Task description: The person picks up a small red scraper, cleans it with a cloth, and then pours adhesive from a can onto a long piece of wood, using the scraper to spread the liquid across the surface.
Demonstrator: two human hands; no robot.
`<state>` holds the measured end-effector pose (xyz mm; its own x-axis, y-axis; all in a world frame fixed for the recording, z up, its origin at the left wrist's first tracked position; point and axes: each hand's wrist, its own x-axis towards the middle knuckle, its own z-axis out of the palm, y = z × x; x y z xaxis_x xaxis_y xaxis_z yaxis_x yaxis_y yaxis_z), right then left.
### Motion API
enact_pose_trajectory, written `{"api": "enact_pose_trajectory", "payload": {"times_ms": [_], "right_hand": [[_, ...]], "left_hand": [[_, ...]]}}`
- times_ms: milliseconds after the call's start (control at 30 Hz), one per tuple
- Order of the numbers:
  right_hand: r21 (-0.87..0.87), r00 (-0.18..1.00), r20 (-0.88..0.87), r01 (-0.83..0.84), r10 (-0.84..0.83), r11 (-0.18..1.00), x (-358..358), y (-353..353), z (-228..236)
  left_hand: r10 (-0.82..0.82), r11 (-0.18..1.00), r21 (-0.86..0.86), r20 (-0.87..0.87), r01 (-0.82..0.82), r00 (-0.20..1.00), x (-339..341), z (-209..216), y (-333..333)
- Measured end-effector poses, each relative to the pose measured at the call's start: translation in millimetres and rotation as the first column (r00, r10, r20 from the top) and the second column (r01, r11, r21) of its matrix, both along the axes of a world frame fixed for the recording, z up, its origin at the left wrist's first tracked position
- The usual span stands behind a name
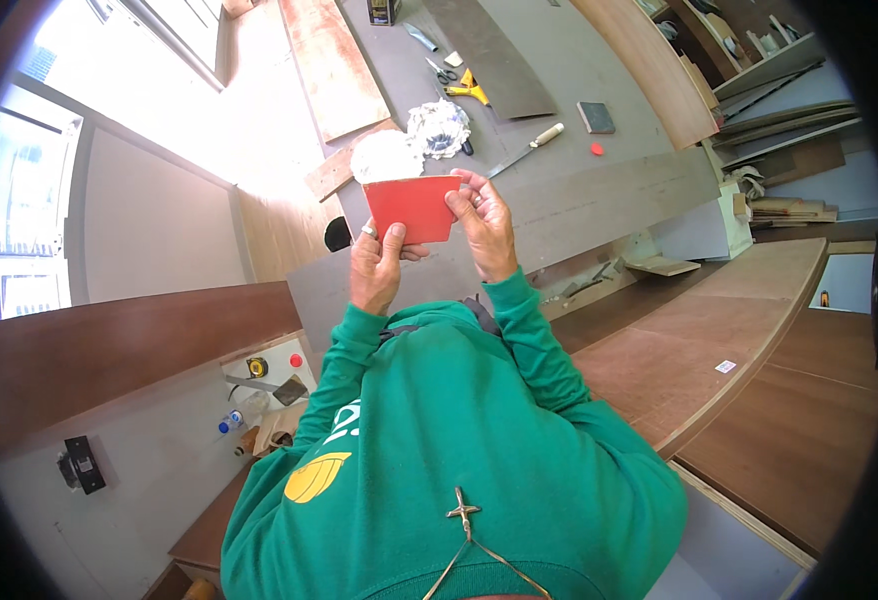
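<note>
A flat red rectangular piece [414, 207] with a thin, pale upper edge is held up in front of me, above the near side of the grey work table [614, 200]. My left hand [377, 268] closes on its lower left part, thumb on the red face and fingers behind. At the upper right edge my right hand [487, 225] pinches it between thumb and fingers. Just beyond the piece lie a crumpled white wad [439, 130] and a second, brightly lit white wad [387, 158]. A long blade with a light wooden handle [547, 136] rests to the right.
Farther back lie scissors [443, 73], a yellow-handled tool [469, 88] and a dark board [489, 60]. A dark block [596, 117] and a red disc [597, 149] sit at right. Wooden panels [334, 70] stand left; shelves [789, 70] hold sheets. A tape measure [257, 367] lies lower left.
</note>
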<state>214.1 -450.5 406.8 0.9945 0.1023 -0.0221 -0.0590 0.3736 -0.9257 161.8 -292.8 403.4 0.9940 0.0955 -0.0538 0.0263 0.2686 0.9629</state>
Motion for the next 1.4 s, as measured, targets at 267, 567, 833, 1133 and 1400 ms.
{"api": "enact_pose_trajectory", "payload": {"times_ms": [267, 567, 833, 1133, 1400], "right_hand": [[0.082, 0.985, 0.041, 0.162, -0.166, 0.983, 6, 18, -1], [0.124, 0.996, -0.053, -0.066, 0.073, 0.990, 0, 16, 8], [0.021, 0.996, 0.066, -0.066, 0.065, 0.998, 3, 12, 8], [0.175, 0.996, -0.003, 0.088, -0.089, 0.981, 4, 18, 1], [0.229, 0.982, -0.066, -0.159, 0.179, 0.960, -1, -1, 13]], "left_hand": [[0.034, 0.999, -0.027, 0.037, -0.033, 0.999, 2, 0, -2], [0.148, 0.989, -0.013, 0.035, -0.148, 0.988, 2, 7, 8], [0.103, 0.995, 0.011, 0.034, -0.103, 0.994, -2, 5, 9], [0.091, 0.996, -0.012, 0.056, -0.090, 0.994, -4, 4, -1], [0.094, 0.983, -0.153, -0.040, -0.099, 0.995, -5, 4, 8]]}}
